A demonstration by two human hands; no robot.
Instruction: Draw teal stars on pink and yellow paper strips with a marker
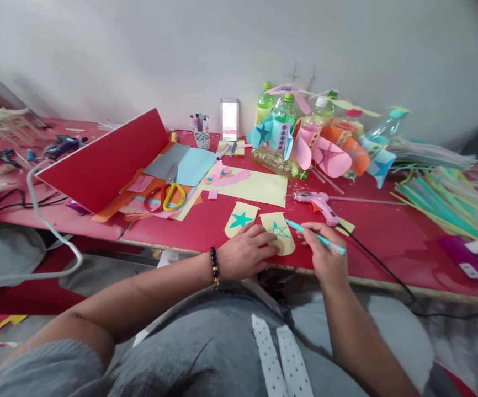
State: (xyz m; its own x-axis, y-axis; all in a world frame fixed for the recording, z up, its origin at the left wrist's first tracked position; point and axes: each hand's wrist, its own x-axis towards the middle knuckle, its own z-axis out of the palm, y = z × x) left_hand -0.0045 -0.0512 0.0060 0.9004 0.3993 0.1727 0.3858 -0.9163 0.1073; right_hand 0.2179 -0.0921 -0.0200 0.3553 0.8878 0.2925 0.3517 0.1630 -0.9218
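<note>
My right hand point(325, 251) grips a teal marker pen point(317, 237), its tip by the upper right corner of a pale yellow paper piece point(284, 247) with a rounded lower end. A teal star outline is drawn on that piece. Flat on the table's front edge, my left hand point(250, 251) has its fingers stretched out, the fingertips touching the left side of the same paper. Beyond them lies a second yellow piece point(229, 227) bearing a filled teal star. A pink hot glue gun point(315, 203) rests on its side just behind the pen.
Red-and-yellow scissors point(168, 196) lie on coloured paper sheets to the left, beside a tilted red board point(115, 160). Decorated plastic bottles point(282, 113) stand along the wall, near a pen cup point(201, 138) and a phone point(229, 118). Striped paper strips point(446, 198) pile up at right. A black cord point(380, 267) crosses the front edge.
</note>
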